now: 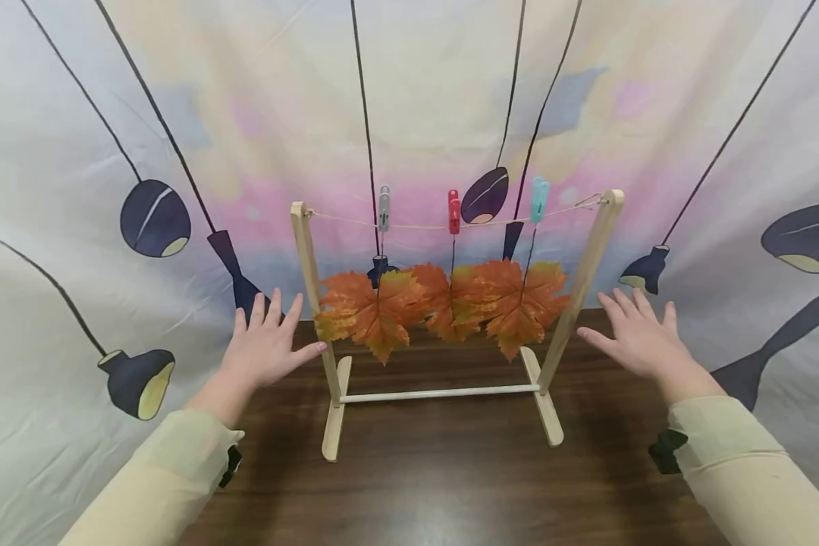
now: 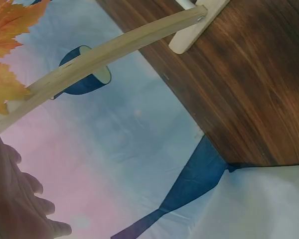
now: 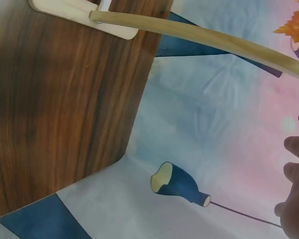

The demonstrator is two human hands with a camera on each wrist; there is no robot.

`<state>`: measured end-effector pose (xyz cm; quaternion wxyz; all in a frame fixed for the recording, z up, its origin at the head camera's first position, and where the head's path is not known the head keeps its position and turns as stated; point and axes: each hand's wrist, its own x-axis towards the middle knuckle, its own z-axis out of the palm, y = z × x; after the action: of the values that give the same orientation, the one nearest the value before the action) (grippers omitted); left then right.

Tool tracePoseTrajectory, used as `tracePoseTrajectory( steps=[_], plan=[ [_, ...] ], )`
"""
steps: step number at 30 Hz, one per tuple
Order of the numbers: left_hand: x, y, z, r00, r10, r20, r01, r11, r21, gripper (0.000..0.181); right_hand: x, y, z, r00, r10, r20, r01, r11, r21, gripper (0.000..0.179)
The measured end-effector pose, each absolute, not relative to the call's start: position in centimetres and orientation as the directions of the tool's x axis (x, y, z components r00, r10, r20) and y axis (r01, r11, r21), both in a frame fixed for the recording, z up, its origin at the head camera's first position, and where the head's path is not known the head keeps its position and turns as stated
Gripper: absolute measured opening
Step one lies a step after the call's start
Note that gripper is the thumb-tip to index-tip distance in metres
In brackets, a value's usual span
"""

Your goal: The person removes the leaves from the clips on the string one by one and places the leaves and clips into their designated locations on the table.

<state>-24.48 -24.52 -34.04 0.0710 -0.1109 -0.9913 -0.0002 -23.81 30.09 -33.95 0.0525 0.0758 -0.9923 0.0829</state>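
Observation:
A small wooden rack [image 1: 590, 273] stands on the table with a string [image 1: 416, 226] tied between its two posts. Three orange maple leaves [image 1: 375, 311] hang from the string, held by a grey clothespin [image 1: 384, 208], a red clothespin [image 1: 453, 212] and a light blue clothespin [image 1: 539, 200]. To the left of the rack my left hand [image 1: 262, 353] is spread, its thumb close to the left post; whether they touch I cannot tell. My right hand [image 1: 644, 337] is spread beside the right post, holding nothing. Both wrist views catch only part of each hand.
The dark wooden table [image 1: 423, 485] lies under the rack. A white rod [image 1: 440, 393] joins the two wooden feet low down. Behind and at both sides hangs a pastel cloth [image 1: 423, 91] printed with dark lamps.

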Motion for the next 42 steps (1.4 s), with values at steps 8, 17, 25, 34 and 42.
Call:
tracePoseTrajectory(
  steps=[8,17,25,34,42],
  plan=[
    [-24.1,-24.2,-32.6,-0.962,0.236,0.138,0.245,0.968,0.052,0.099,-23.2,29.6,-32.3,-0.969,-0.16,0.187,-0.188,0.972,-0.141,0.084],
    [-23.7,-23.8,-31.1,-0.957,0.242,0.163,0.269,0.948,0.173,0.099,-22.8,29.1,-31.0,-0.959,-0.179,0.218,-0.221,0.958,-0.184,0.082],
    [-23.8,-23.7,-30.2,-0.926,0.257,0.278,0.335,0.897,0.286,0.095,-22.3,28.6,-29.6,-0.954,-0.186,0.235,-0.26,0.903,-0.341,0.076],
    [-23.4,-23.4,-29.1,-0.896,0.249,0.369,0.393,0.831,0.394,0.084,-21.7,28.0,-28.2,-0.959,-0.108,0.263,-0.238,0.812,-0.533,0.074],
    [-23.2,-23.6,-28.9,-0.861,0.267,0.433,0.449,0.799,0.4,0.077,-21.7,27.5,-27.7,-0.944,-0.091,0.316,-0.26,0.795,-0.548,0.064]
  ],
)
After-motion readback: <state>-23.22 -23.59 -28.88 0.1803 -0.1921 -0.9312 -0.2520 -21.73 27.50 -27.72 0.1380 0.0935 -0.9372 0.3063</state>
